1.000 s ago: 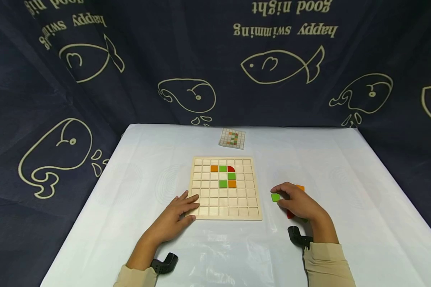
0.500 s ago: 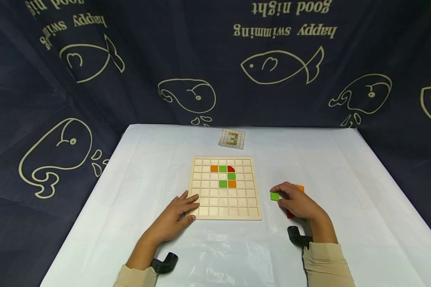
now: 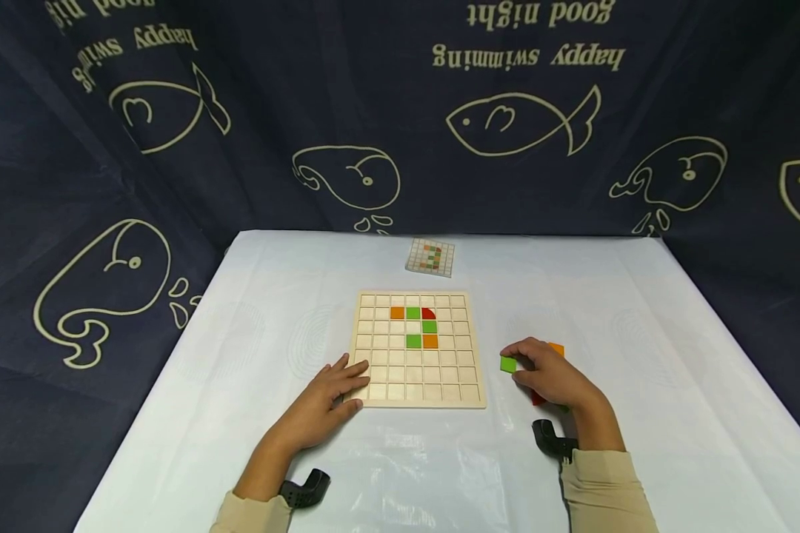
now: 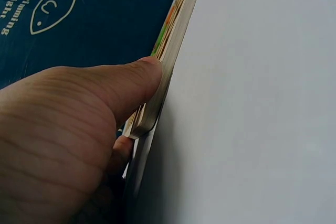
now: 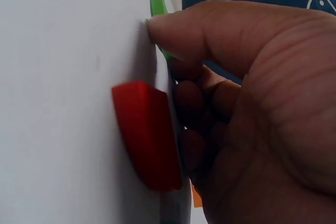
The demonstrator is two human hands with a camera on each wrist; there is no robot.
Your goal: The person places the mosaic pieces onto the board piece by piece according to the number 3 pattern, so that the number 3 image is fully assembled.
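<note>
My left hand (image 3: 323, 396) rests on the near left corner of a pale wooden grid board (image 3: 416, 374), its fingers spread. In the left wrist view, the thumb (image 4: 128, 80) lies on the board's edge (image 4: 176, 40). On the grid sit orange and green square tiles and one red quarter-round tile (image 3: 429, 314). To the right of the board, my right hand (image 3: 556, 374) pinches a green square tile (image 3: 508, 364) between thumb and fingers, just over or on the tabletop. Under that hand lie a red curved-edge piece (image 5: 144, 135) and an orange piece (image 3: 557, 349), both partly hidden.
Behind the board lies a small card (image 3: 430, 257) printed with a coloured grid pattern. A bit of another green piece (image 3: 565, 408) shows under the right wrist. The white tabletop (image 3: 273, 296) ends at a dark blue cloth (image 3: 400, 89) with fish drawings.
The pinched green tile has shifted slightly left and away from me, and the right hand has moved slightly left. My left hand and the tiles on the board have stayed put.
</note>
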